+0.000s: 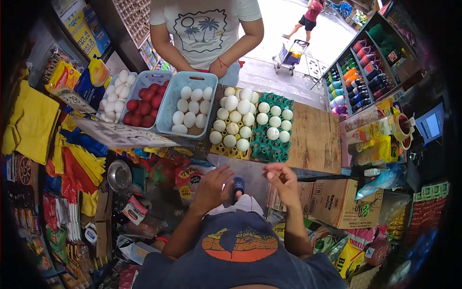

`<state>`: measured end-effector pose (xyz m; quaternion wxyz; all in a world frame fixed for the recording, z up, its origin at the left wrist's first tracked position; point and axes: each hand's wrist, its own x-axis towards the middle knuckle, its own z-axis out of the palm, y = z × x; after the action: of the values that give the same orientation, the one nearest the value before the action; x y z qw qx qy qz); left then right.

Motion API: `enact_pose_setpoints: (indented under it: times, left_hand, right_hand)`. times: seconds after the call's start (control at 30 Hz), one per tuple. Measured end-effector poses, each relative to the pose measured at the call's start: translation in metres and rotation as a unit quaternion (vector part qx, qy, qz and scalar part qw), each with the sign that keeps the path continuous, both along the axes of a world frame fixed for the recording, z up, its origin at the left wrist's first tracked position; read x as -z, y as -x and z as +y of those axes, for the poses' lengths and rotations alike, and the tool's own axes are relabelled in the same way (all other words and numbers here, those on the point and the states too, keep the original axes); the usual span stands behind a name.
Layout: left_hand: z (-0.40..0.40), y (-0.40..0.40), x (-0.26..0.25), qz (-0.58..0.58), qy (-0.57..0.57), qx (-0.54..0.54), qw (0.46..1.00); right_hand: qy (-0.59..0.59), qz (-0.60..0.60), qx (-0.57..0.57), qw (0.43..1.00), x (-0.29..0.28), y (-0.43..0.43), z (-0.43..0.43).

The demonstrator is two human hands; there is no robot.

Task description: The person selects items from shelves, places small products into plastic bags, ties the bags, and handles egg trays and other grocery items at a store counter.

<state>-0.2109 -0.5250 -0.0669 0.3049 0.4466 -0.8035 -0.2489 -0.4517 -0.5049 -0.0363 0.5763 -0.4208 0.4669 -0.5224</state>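
My left hand [212, 186] is in the air in front of my body with its fingers spread, and I see nothing in it. Opposite it, my right hand [283, 180] is loosely curled and also appears to hold nothing. Just beyond both hands, a yellow egg tray [215, 152] bears white eggs stacked partly in two layers. Beside it to the right, a green egg tray [265, 154] is partly filled with pale eggs. To the left stand a light blue plastic basket [169, 119] of white eggs, a basket of red eggs [145, 108] and another of white eggs [117, 94].
A person [205, 39] stands across the wooden counter [314, 141]. A price sign [119, 132] juts out at left. Cardboard boxes [334, 202] sit low on the right, below plastic jars [371, 130]. A metal bowl [119, 176] and yellow plastic bags [30, 123] are at left.
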Motion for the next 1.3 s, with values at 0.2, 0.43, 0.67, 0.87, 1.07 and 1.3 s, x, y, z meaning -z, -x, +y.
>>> enact_pose_setpoints:
  times: [0.2, 0.43, 0.67, 0.87, 1.07, 1.3]
  left_hand:
    - [-0.058, 0.016, -0.040, 0.012, 0.068, -0.082, 0.994]
    - [-0.066, 0.018, -0.057, 0.059, 0.071, -0.138, 0.986]
    - [-0.029, 0.022, -0.042, 0.071, 0.021, -0.068, 0.995]
    - [0.011, 0.070, -0.019, 0.084, -0.005, 0.174, 0.981]
    - [0.070, 0.115, 0.020, 0.024, -0.005, 0.428, 0.903]
    - [0.146, 0.176, 0.006, 0.020, -0.004, 0.513, 0.858]
  right_hand:
    - [0.086, 0.106, -0.010, 0.991, -0.034, 0.047, -0.077]
    - [0.095, 0.102, -0.056, 0.989, -0.034, 0.045, -0.113]
    - [0.098, 0.175, -0.085, 0.976, -0.019, 0.016, -0.073]
    - [0.028, 0.184, 0.040, 0.982, 0.000, 0.030, 0.046]
    - [-0.093, 0.351, 0.307, 0.880, -0.021, 0.088, 0.238]
    - [-0.088, 0.351, 0.677, 0.641, -0.052, 0.153, 0.490]
